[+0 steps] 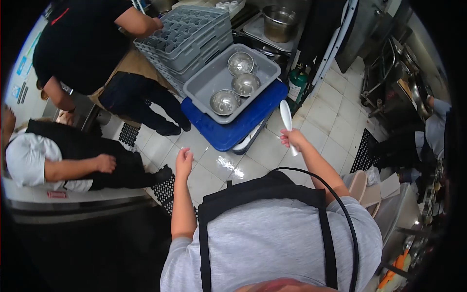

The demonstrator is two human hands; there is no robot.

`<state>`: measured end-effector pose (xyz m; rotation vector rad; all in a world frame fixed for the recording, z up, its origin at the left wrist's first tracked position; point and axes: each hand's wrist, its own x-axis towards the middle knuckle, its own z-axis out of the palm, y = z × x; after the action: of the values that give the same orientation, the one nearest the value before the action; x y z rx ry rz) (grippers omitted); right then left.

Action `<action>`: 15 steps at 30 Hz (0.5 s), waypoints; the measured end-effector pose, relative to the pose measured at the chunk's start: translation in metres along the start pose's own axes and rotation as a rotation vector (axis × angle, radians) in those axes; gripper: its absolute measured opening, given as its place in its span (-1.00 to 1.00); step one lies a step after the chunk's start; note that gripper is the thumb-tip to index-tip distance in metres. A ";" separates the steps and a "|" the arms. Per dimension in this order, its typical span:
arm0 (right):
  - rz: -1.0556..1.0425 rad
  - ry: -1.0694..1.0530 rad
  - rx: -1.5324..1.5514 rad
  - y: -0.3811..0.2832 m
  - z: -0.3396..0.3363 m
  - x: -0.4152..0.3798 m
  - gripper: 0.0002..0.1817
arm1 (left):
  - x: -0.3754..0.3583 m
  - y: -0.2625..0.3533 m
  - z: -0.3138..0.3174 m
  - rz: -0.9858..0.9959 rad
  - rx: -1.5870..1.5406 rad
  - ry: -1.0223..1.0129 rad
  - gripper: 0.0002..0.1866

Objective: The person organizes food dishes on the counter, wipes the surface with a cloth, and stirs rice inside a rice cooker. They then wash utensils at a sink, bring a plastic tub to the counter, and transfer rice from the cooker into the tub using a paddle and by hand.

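Observation:
My right hand (292, 139) is closed around the handle of a white plastic spoon (286, 113), its long oval end pointing up and away from me. On the left, my left hand (184, 159) hangs in the air above the tiled floor, fingers loosely bent, with nothing seen in it. Ahead of both hands is a grey bus tub (194, 92) holding several items, among them a metal bowl (225, 102), a second metal bowl (246, 84) and a third (241, 63). The tub rests on a blue lid (214, 138).
Grey glass racks (180, 58) are stacked behind the tub, beside a co-worker in black (87, 44). Another person (73, 160) stands at the left. A metal pot (279, 27) sits on a tray at the back. A green cylinder (298, 80) stands right of the tub.

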<state>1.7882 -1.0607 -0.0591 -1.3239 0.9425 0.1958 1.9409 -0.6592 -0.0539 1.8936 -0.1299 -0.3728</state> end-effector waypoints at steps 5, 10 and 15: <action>-0.100 -0.012 -0.103 -0.094 -0.029 0.112 -0.81 | 0.149 0.016 0.079 -0.131 0.006 -0.057 -0.63; -0.515 0.091 -1.051 -0.164 -0.005 0.287 -0.77 | 0.259 -0.022 0.149 -0.246 0.166 0.135 -0.47; -0.167 0.038 -1.115 -0.189 0.016 0.381 -0.68 | 0.308 -0.061 0.199 -0.451 0.360 0.291 -0.30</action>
<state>2.1524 -1.2447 -0.1798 -2.4177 0.7422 0.6251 2.1627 -0.8993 -0.2312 2.3099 0.4601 -0.3885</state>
